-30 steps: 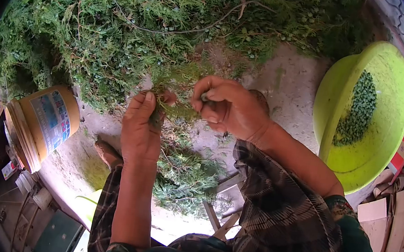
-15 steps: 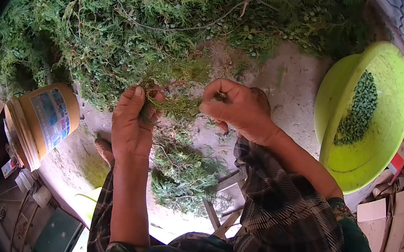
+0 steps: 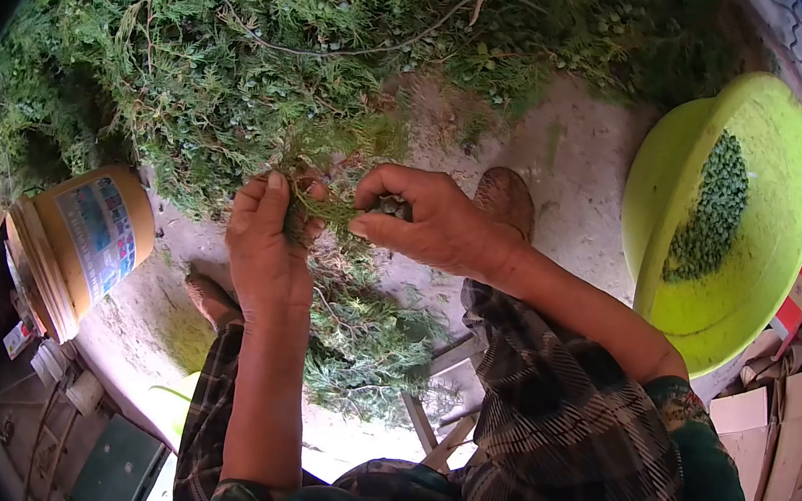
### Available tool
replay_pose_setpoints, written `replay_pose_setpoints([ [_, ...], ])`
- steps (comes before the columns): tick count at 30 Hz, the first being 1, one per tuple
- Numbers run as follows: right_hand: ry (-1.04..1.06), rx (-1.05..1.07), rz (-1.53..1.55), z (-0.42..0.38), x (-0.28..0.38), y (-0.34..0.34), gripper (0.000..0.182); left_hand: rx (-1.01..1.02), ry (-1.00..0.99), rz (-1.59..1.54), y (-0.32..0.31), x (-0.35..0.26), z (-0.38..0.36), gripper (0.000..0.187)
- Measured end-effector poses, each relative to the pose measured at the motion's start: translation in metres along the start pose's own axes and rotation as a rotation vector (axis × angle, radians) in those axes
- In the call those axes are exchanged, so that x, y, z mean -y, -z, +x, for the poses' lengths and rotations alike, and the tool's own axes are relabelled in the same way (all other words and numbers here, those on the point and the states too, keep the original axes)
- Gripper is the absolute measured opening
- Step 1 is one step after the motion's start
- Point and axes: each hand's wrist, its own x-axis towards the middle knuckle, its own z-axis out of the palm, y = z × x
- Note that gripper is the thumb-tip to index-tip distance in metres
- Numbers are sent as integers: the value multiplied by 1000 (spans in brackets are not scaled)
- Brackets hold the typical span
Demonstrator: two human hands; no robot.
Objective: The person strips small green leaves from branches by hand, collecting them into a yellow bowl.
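My left hand (image 3: pixel 266 249) pinches a green conifer sprig (image 3: pixel 329 210) between thumb and fingers, in front of my body. From the right, my right hand (image 3: pixel 454 225) reaches to the sprig's tip with thumb and forefinger. Several small green cones (image 3: pixel 391 206) sit cupped in its curled fingers. Beyond both hands spreads a large heap of conifer branches (image 3: pixel 230 89). Below them, a smaller pile of cut sprigs (image 3: pixel 368 352) lies on the floor between my legs. At the right, a tilted lime-green basin (image 3: pixel 765 265) contains a mound of small green cones (image 3: pixel 711 214).
A yellow bucket (image 3: pixel 72 240) with a printed label stands at the left. My brown shoe (image 3: pixel 505 201) rests on the concrete floor (image 3: pixel 583 153) behind my right hand. Cardboard (image 3: pixel 777 447) and a red box (image 3: pixel 799 291) lie at the right edge.
My right hand has moved left, closer to my left hand, and turned so that the green cones in it show. The left hand has stayed nearly in place with the sprig.
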Motion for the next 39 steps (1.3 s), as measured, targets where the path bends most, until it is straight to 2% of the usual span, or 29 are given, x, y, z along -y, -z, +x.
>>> replay_pose_setpoints([
  [2,124,-47,-136,2,-4,-3,21,16,-13,1,-1,1,0,13],
  [5,198,-58,-313,5,-4,-1,21,-24,-41,27,-6,0,1,13],
  [8,187,-54,-410,7,3,3,19,-28,-143,95,-3,2,4,12],
  [9,186,-56,-410,7,7,5,19,-70,-153,109,-1,2,6,12],
  [11,-71,50,-225,7,12,6,16,-110,-161,123,-1,2,8,12],
  [15,-92,-93,-35,4,12,2,20,-150,-178,125,-6,4,10,12],
  [18,-21,-168,-102,0,20,3,18,-135,-153,103,-11,2,9,11],
  [20,182,-176,-139,-1,19,2,14,-116,-142,97,-13,1,10,10],
  [21,183,-176,-138,-1,19,3,14,-104,-123,65,-14,2,11,11],
  [23,419,-185,-307,-1,18,7,13,-94,-106,34,-16,3,12,12],
  [27,465,-101,-309,-5,33,10,9,-110,-82,69,-14,6,19,12],
  [29,383,92,50,-12,45,12,8,-153,-87,104,4,8,30,12],
  [30,387,86,48,-14,47,16,8,-165,-90,72,24,8,43,12],
  [32,-322,158,490,-19,48,24,13,-135,-128,51,42,3,50,10],
  [33,-322,159,495,-21,43,25,13,-137,-129,56,46,0,45,10],
  [35,-314,64,847,-17,24,27,17,-105,-87,62,51,-9,41,10],
  [37,-313,-5,770,-14,10,25,22,-88,-97,61,44,-13,32,10],
  [39,-455,-108,687,-10,-4,27,25,0,-73,1,38,-16,25,11],
])
